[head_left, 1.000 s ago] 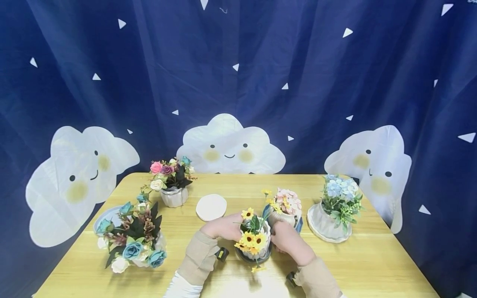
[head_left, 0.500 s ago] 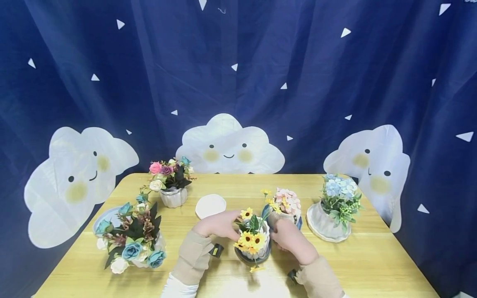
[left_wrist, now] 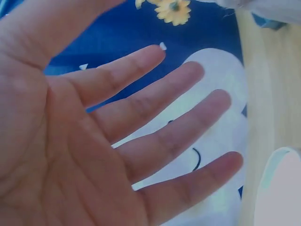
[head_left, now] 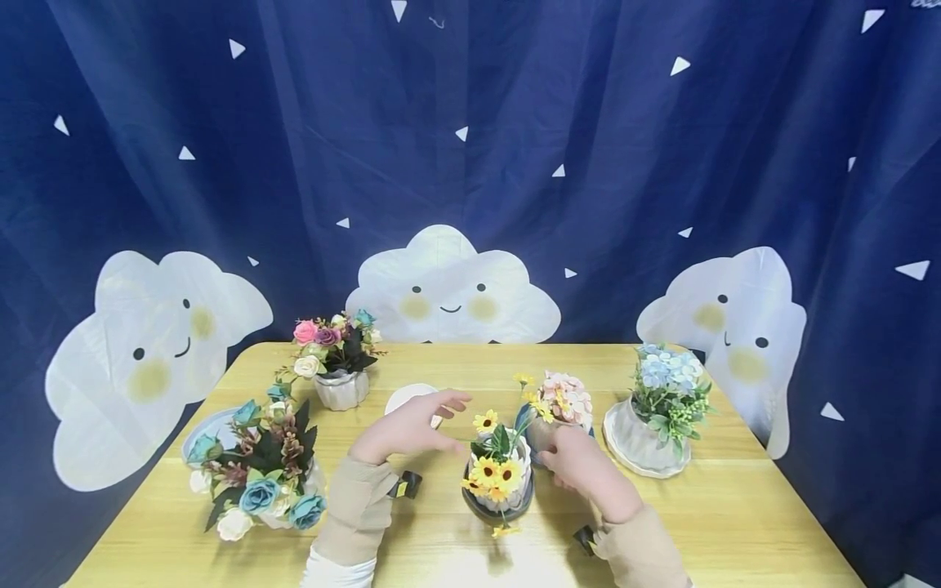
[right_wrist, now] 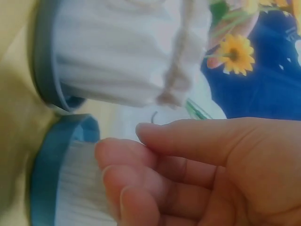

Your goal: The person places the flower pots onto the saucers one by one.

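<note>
A white pot of yellow sunflowers [head_left: 498, 472] stands in a dark grey saucer [head_left: 485, 513] near the table's front. To its left my left hand [head_left: 412, 429] is raised with fingers spread, and in the left wrist view the palm [left_wrist: 84, 155] holds nothing. My right hand [head_left: 577, 461] hovers between the sunflower pot and a white ribbed pot of pink flowers [head_left: 566, 396] in a blue saucer. In the right wrist view its fingers [right_wrist: 127, 183] are loosely bent and empty, beside the white sunflower pot [right_wrist: 117, 52] and the blue saucer [right_wrist: 47, 169].
A white saucer [head_left: 408, 396] lies partly behind my left hand. Mixed roses [head_left: 327, 335] in a white pot stand at the back left. Teal roses [head_left: 259, 496] stand nearer, by a pale blue saucer [head_left: 213, 429]. Blue hydrangeas [head_left: 669, 371] sit on a white saucer at right.
My left hand has let go of the sunflower pot's side, moved left and opened out. My right hand has drawn slightly away to the right. The pot stays put.
</note>
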Motion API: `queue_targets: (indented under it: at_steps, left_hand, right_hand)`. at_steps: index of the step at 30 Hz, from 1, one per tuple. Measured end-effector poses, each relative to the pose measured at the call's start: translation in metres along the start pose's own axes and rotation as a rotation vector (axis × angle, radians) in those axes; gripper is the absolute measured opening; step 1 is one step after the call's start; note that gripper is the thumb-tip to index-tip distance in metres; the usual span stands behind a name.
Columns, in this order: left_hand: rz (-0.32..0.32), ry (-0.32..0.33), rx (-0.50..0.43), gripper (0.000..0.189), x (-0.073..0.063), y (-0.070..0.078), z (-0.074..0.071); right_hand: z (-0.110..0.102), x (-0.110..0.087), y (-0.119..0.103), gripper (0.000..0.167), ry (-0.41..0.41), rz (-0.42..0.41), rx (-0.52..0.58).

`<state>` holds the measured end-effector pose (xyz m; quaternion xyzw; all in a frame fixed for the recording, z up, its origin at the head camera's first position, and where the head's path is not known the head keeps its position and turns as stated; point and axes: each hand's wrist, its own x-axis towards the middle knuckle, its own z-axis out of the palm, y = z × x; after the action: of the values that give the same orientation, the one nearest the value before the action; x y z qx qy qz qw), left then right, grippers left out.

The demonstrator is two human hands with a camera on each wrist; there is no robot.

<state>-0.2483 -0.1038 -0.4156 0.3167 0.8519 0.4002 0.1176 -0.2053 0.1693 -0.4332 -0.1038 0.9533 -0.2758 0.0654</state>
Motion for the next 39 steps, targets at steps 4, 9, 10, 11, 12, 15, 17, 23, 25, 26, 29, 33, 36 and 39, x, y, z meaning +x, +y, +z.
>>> queue_targets:
  at_steps: [4, 9, 10, 11, 12, 15, 17, 23, 25, 26, 29, 33, 36, 39]
  left_hand:
    - [0.021, 0.117, -0.012, 0.06, -0.005, 0.005, -0.008]
    - [0.007, 0.268, -0.032, 0.047, -0.008, 0.007, -0.015]
    - [0.011, 0.3, -0.04, 0.045, -0.009, 0.008, -0.016]
    - [0.018, 0.333, -0.043, 0.043, -0.01, 0.009, -0.018]
    - [0.022, 0.368, -0.049, 0.041, -0.011, 0.009, -0.019]
    - [0.034, 0.483, -0.058, 0.037, -0.014, 0.015, -0.024]
    - [0.038, 0.564, -0.072, 0.035, -0.018, 0.019, -0.028]
    - [0.031, 0.786, -0.115, 0.031, -0.031, 0.029, -0.04]
    - [0.026, 0.843, -0.122, 0.03, -0.035, 0.03, -0.043]
    - [0.023, 0.863, -0.13, 0.03, -0.037, 0.03, -0.044]
    - [0.012, 0.91, -0.139, 0.028, -0.043, 0.03, -0.049]
    - [-0.019, 0.949, -0.145, 0.027, -0.05, 0.03, -0.054]
    - [-0.053, 0.976, -0.141, 0.027, -0.053, 0.029, -0.058]
    - [-0.078, 0.995, -0.145, 0.029, -0.056, 0.028, -0.06]
  right_hand:
    - [-0.005, -0.002, -0.001, 0.027, 0.031, -0.017, -0.017]
    - [-0.012, -0.006, -0.004, 0.029, 0.044, -0.011, -0.032]
    - [-0.014, -0.007, -0.004, 0.027, 0.036, -0.002, -0.02]
    - [-0.015, -0.008, -0.005, 0.026, 0.039, -0.007, -0.022]
    - [-0.016, -0.009, -0.005, 0.025, 0.037, -0.006, -0.02]
    - [-0.02, -0.01, -0.006, 0.024, 0.043, -0.016, -0.022]
    - [-0.023, -0.012, -0.006, 0.026, 0.054, -0.023, -0.029]
    - [-0.03, -0.016, -0.011, 0.028, 0.069, -0.016, -0.036]
    - [-0.032, -0.017, -0.012, 0.028, 0.074, -0.019, -0.036]
    - [-0.033, -0.018, -0.012, 0.028, 0.077, -0.02, -0.035]
    - [-0.036, -0.019, -0.015, 0.029, 0.097, -0.03, -0.038]
    - [-0.039, -0.022, -0.02, 0.031, 0.128, -0.046, -0.023]
    - [-0.042, -0.025, -0.025, 0.031, 0.169, -0.068, -0.006]
    - [-0.045, -0.029, -0.029, 0.027, 0.238, -0.104, -0.015]
